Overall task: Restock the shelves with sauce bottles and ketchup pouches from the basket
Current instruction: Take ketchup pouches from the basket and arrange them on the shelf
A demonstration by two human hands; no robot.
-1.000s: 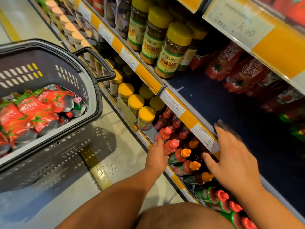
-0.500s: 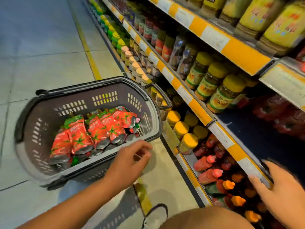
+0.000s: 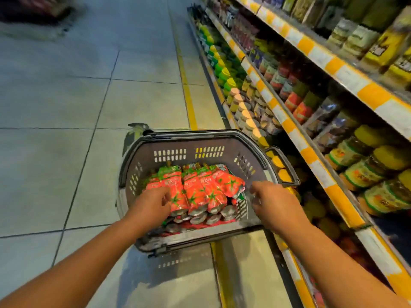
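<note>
Grey basket (image 3: 195,138) sits on tiled floor (image 3: 66,107), right up against bottom of shelves (image 3: 320,167). Red ketchup pouches (image 3: 200,190) packed inside, standing in row. Left hand (image 3: 153,202) down on leftmost pouches, fingers curled onto them, can't tell if it actually grips one. Right hand (image 3: 270,202) over basket's right rim, fingers loosely bent, blurry, holding nothing. Yellow-lid jars (image 3: 364,161) on shelf nearby.
</note>
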